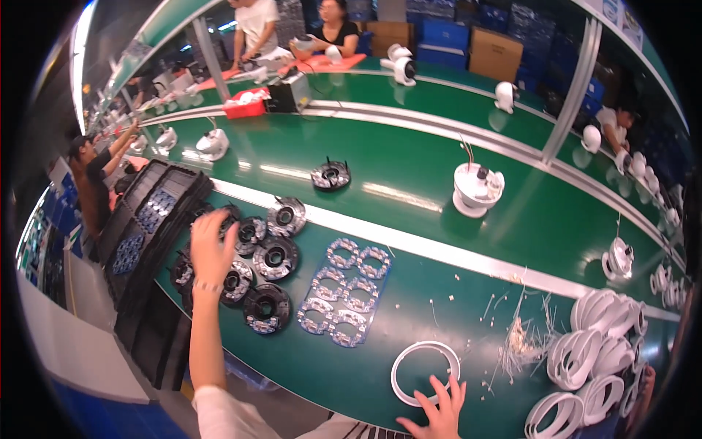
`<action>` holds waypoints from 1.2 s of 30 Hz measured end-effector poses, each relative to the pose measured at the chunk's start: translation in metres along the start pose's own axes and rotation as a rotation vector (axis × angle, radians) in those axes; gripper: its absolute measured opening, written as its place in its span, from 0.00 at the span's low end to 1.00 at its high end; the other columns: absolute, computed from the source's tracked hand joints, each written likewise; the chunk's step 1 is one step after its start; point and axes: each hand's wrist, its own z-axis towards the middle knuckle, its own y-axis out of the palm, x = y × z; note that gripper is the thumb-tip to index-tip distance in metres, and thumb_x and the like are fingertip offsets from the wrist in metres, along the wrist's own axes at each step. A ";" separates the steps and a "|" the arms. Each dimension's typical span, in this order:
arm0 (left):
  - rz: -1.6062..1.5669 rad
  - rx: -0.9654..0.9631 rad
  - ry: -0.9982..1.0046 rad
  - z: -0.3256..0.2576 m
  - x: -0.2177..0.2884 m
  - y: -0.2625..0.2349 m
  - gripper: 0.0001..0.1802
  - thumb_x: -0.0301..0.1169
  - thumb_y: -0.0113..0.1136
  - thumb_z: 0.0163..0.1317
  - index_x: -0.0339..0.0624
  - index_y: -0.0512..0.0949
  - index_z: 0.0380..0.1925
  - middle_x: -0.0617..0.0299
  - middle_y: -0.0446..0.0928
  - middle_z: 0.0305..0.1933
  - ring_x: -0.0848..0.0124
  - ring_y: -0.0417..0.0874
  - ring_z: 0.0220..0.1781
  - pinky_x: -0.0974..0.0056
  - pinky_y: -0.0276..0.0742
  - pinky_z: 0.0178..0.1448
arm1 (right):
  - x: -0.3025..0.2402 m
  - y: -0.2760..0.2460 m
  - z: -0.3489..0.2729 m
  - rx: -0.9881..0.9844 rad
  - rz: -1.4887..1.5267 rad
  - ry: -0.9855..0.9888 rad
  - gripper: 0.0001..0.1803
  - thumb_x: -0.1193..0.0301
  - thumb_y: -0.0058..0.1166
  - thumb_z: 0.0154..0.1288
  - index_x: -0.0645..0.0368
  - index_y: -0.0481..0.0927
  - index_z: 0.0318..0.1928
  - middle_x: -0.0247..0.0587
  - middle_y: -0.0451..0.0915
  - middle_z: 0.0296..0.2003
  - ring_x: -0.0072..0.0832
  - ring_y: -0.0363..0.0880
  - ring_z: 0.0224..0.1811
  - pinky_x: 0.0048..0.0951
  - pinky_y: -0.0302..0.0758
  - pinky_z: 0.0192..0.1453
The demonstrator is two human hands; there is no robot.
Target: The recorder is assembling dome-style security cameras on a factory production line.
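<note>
My left hand (212, 247) reaches over a cluster of black round housings with ring circuit boards, thumb apart from the fingers; nothing shows in its grasp. Close to it are a black housing (251, 234), another black housing (238, 282) and several more, some partly hidden by the hand. At the near edge of the bench, my right hand (440, 411) has its fingers spread over the near rim of a white plastic ring (395, 369) lying flat. Between the hands lies a panel of blue-and-white ring circuit boards (344, 291).
White rings (563, 358) are piled at the right, beside scattered wire offcuts (518, 340). Black trays (150, 212) stand at the left. Beyond a white rail, a green conveyor (395, 157) carries a black housing (330, 175) and white camera bodies (477, 189). Co-workers sit or stand along the line.
</note>
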 end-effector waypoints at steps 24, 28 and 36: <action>-0.597 -0.575 -0.508 0.110 0.063 0.198 0.20 0.32 0.62 0.38 0.32 0.77 0.33 0.46 0.77 0.35 0.58 0.78 0.40 0.59 0.74 0.45 | 0.016 -0.006 -0.018 0.094 0.000 -0.083 0.10 0.79 0.54 0.44 0.57 0.77 0.31 0.44 0.73 0.46 0.50 0.65 0.54 0.52 0.59 0.58; -1.301 -0.633 -0.643 0.063 0.101 0.115 0.15 0.22 0.53 0.50 0.32 0.70 0.39 0.57 0.77 0.32 0.74 0.77 0.34 0.70 0.72 0.42 | 0.036 -0.033 -0.018 -0.105 -0.097 -0.023 0.10 0.75 0.57 0.41 0.50 0.80 0.29 0.36 0.70 0.53 0.45 0.60 0.59 0.58 0.50 0.60; -1.713 -0.756 -0.924 -0.078 0.197 0.017 0.23 0.16 0.47 0.54 0.32 0.61 0.52 0.56 0.72 0.48 0.70 0.75 0.48 0.67 0.68 0.54 | 0.012 -0.010 -0.007 -0.168 -0.047 -0.129 0.17 0.67 0.62 0.40 0.57 0.77 0.34 0.37 0.72 0.39 0.36 0.67 0.44 0.38 0.63 0.47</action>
